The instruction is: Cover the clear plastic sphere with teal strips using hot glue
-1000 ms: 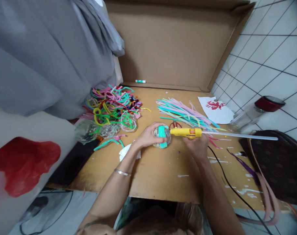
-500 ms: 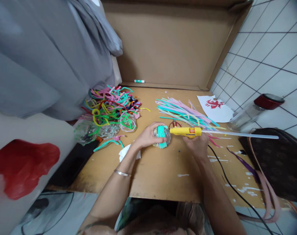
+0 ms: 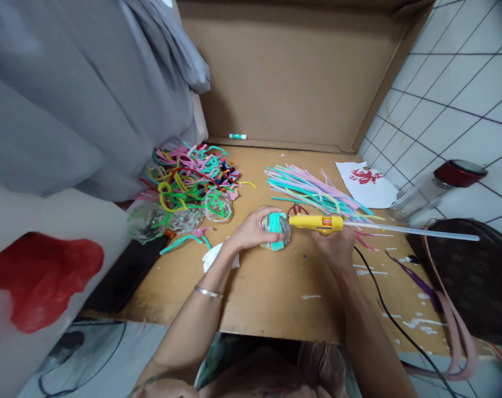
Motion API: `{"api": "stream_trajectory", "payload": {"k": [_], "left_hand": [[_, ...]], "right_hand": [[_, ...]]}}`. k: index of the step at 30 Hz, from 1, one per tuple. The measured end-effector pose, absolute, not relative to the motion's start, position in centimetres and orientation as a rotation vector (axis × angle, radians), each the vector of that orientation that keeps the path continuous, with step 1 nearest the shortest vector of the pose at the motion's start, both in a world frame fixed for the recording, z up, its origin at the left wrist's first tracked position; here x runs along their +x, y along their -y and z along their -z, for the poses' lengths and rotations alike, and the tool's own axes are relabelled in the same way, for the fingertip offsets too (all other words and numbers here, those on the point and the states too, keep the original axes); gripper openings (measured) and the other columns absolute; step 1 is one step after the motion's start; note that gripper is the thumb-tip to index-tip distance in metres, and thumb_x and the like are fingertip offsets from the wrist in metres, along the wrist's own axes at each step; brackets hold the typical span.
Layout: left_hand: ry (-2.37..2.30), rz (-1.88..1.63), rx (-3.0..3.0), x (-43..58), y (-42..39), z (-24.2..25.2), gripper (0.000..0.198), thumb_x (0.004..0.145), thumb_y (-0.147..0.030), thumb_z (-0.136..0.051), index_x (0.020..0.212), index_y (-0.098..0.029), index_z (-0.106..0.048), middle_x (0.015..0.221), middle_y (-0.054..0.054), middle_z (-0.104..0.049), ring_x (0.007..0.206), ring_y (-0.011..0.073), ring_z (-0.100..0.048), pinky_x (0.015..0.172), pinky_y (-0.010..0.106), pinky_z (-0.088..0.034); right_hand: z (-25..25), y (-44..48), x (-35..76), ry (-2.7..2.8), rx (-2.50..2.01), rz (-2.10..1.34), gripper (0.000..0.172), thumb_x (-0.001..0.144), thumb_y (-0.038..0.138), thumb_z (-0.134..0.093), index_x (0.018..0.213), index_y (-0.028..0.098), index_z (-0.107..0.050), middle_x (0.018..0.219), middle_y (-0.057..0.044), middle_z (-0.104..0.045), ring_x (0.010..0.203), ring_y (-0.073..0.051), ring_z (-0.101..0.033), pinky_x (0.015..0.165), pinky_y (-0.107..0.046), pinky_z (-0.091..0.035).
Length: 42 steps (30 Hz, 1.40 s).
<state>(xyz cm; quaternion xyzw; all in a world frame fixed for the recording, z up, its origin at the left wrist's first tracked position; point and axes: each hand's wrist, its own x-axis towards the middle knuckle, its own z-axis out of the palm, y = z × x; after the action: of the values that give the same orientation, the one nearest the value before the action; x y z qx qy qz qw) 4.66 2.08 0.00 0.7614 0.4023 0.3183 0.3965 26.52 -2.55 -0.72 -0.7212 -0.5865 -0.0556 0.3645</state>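
My left hand is wrapped round a small clear, rounded plastic piece with a turquoise strip across it. In my right hand is a yellow hot glue gun, its nozzle pointing left at the edge of the clear piece; whether they touch I cannot tell. A long translucent glue stick sticks out of the gun's back. Behind the gun lie red-handled scissors, partly hidden. A crumpled white tissue rests under my left wrist.
Pastel pipe cleaners lie in a bundle behind the gun. A tangled colourful pile is at left, near a dark phone-like slab. To the right are a glass bottle, a brown bag and a black cord.
The whole view has shifted slightly, so everything sits a little farther right. Both hands keep their grips, and the glue gun stays at the clear piece.
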Motion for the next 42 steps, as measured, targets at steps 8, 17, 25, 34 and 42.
{"api": "stream_trajectory", "payload": {"k": [8, 17, 25, 34, 42], "left_hand": [[-1.010, -0.819, 1.920, 4.7, -1.9, -0.3, 0.061, 0.060, -0.025, -0.073, 0.118, -0.016, -0.059, 0.117, 0.007, -0.061, 0.105, 0.0222, -0.059, 0.098, 0.035, -0.044], [-0.992, -0.827, 1.938, 4.7, -1.9, -0.1, 0.060, 0.060, -0.025, -0.073, 0.117, -0.016, -0.059, 0.119, 0.007, -0.060, 0.106, 0.0222, -0.059, 0.098, 0.034, -0.044], [-0.977, -0.832, 1.949, 4.7, -2.0, 0.0, 0.060, 0.060, -0.024, -0.074, 0.117, -0.016, -0.060, 0.117, 0.007, -0.061, 0.105, 0.0222, -0.059, 0.098, 0.035, -0.044], [-0.983, -0.819, 1.977, 4.7, -1.9, -0.2, 0.060, 0.060, -0.024, -0.074, 0.117, -0.016, -0.059, 0.117, 0.007, -0.061, 0.105, 0.0211, -0.059, 0.097, 0.034, -0.045], [-0.995, -0.805, 1.973, 4.7, -1.7, -0.6, 0.063, 0.060, -0.026, -0.074, 0.120, -0.016, -0.058, 0.117, 0.007, -0.060, 0.106, 0.0221, -0.058, 0.097, 0.035, -0.045]], "right_hand": [[1.8, 2.2, 26.9, 1.537, -1.704, 0.267, 0.028, 0.064, 0.044, -0.050, 0.077, 0.020, -0.058, 0.063, -0.007, -0.064, 0.063, -0.025, -0.060, 0.060, -0.036, -0.047], [2.4, 2.1, 27.1, 1.552, -1.648, 0.377, 0.026, 0.065, 0.041, -0.050, 0.077, 0.019, -0.059, 0.060, -0.006, -0.062, 0.058, -0.024, -0.059, 0.057, -0.035, -0.045], [2.0, 2.1, 26.9, 1.524, -1.694, 0.257, 0.024, 0.062, 0.039, -0.050, 0.074, 0.019, -0.058, 0.052, -0.002, -0.055, 0.050, -0.020, -0.053, 0.053, -0.033, -0.043], [1.8, 2.2, 26.9, 1.531, -1.700, 0.298, 0.023, 0.061, 0.040, -0.050, 0.071, 0.020, -0.057, 0.052, -0.003, -0.056, 0.051, -0.021, -0.053, 0.053, -0.032, -0.041], [1.2, 2.4, 26.8, 1.569, -1.716, 0.297, 0.025, 0.063, 0.041, -0.051, 0.075, 0.019, -0.057, 0.052, -0.003, -0.056, 0.050, -0.021, -0.053, 0.053, -0.031, -0.040]]}}
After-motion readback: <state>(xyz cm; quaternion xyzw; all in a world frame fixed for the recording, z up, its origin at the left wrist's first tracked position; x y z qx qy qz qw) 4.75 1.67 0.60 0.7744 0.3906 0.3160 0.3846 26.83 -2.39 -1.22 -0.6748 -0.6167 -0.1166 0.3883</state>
